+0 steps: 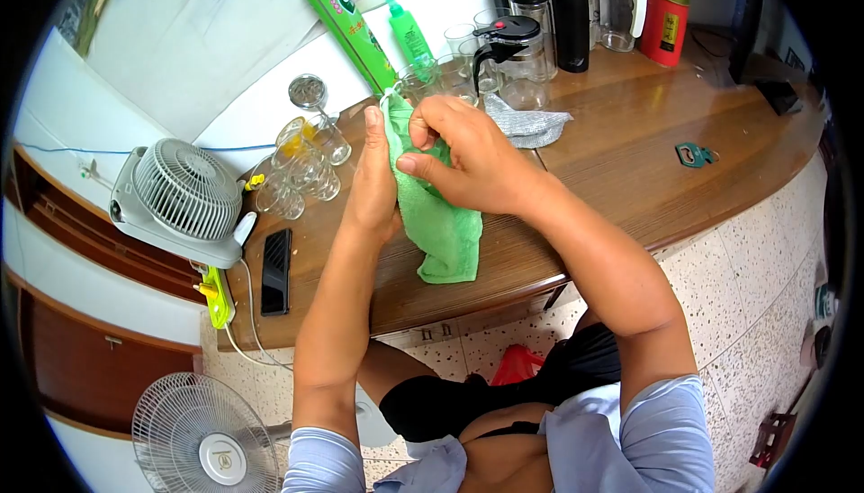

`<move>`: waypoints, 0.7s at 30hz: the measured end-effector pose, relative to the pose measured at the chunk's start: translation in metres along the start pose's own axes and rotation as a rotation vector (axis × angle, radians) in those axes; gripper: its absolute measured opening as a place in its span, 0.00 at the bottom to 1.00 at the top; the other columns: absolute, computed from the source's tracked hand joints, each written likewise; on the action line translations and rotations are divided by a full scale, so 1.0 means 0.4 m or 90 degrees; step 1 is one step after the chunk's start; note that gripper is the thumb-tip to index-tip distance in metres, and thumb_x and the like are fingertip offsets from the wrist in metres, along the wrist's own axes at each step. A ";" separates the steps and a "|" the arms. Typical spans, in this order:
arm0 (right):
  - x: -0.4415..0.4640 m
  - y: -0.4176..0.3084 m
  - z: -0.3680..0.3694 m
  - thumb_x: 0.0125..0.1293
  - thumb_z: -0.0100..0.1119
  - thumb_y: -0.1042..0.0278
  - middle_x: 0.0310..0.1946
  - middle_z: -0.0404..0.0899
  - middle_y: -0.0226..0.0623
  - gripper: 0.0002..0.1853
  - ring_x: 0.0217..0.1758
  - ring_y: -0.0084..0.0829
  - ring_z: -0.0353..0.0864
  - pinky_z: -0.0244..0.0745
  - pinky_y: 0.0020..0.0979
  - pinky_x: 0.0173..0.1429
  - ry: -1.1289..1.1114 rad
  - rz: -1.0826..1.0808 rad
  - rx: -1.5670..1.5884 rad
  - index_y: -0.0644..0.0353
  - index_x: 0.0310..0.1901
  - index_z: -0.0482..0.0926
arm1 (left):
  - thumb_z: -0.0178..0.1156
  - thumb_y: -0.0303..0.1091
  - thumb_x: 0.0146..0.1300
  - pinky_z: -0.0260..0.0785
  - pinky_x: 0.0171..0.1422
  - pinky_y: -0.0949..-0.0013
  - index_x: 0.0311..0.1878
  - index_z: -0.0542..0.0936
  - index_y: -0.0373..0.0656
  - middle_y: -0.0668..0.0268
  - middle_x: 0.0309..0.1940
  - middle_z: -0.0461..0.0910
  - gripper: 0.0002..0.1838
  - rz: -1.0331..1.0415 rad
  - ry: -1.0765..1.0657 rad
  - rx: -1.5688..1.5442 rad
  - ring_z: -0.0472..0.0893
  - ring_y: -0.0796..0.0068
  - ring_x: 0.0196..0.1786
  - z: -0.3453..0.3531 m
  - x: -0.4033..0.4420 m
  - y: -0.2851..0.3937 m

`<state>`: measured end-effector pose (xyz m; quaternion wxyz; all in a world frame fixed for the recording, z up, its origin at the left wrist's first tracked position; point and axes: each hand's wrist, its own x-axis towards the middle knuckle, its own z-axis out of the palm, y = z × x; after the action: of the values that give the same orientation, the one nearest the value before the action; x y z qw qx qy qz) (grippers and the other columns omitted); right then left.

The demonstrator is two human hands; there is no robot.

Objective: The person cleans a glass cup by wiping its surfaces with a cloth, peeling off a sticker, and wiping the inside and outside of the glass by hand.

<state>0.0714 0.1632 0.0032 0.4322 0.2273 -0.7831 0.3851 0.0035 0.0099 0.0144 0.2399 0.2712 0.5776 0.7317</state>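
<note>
A green cloth [441, 232] hangs from both hands above the front part of the wooden table. My left hand [373, 173] holds its left side, thumb pointing up and fingers hidden behind the cloth. With curled fingers and thumb, my right hand [459, 155] pinches the cloth near its upper part. A grey cloth [526, 122] lies on the table behind my right hand, close to the glass pot with a black lid [522, 56].
The wooden table [630, 142] bears upturned glasses [301, 164], a small fan [189, 191], a phone [276, 272], a green spray can [346, 25], a green pump bottle [411, 38], a black flask [569, 20], a red tin [664, 23] and a teal opener [693, 154].
</note>
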 end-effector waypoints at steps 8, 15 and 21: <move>-0.002 -0.003 -0.003 0.68 0.69 0.72 0.30 0.74 0.40 0.12 0.38 0.46 0.75 0.71 0.44 0.44 -0.052 -0.048 0.064 0.60 0.35 0.73 | 0.36 0.68 0.85 0.81 0.59 0.61 0.63 0.80 0.39 0.60 0.50 0.86 0.39 0.045 0.020 -0.012 0.86 0.68 0.52 -0.020 0.021 0.000; -0.001 -0.017 -0.004 0.67 0.70 0.72 0.31 0.76 0.39 0.08 0.41 0.45 0.77 0.70 0.44 0.52 -0.080 -0.087 0.079 0.59 0.36 0.77 | 0.35 0.62 0.86 0.81 0.62 0.58 0.63 0.80 0.42 0.59 0.54 0.87 0.34 -0.081 -0.117 -0.181 0.87 0.64 0.55 -0.052 0.017 0.033; 0.001 -0.031 -0.008 0.68 0.69 0.71 0.32 0.77 0.33 0.07 0.43 0.40 0.78 0.62 0.41 0.60 -0.075 -0.103 0.032 0.54 0.36 0.78 | 0.34 0.61 0.86 0.81 0.62 0.59 0.60 0.80 0.43 0.61 0.52 0.86 0.33 -0.092 -0.145 -0.248 0.86 0.66 0.54 -0.056 0.019 0.033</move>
<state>0.0814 0.1585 0.0097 0.4090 0.3227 -0.7765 0.3543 -0.0175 -0.0040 0.0242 0.4032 0.2584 0.4125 0.7749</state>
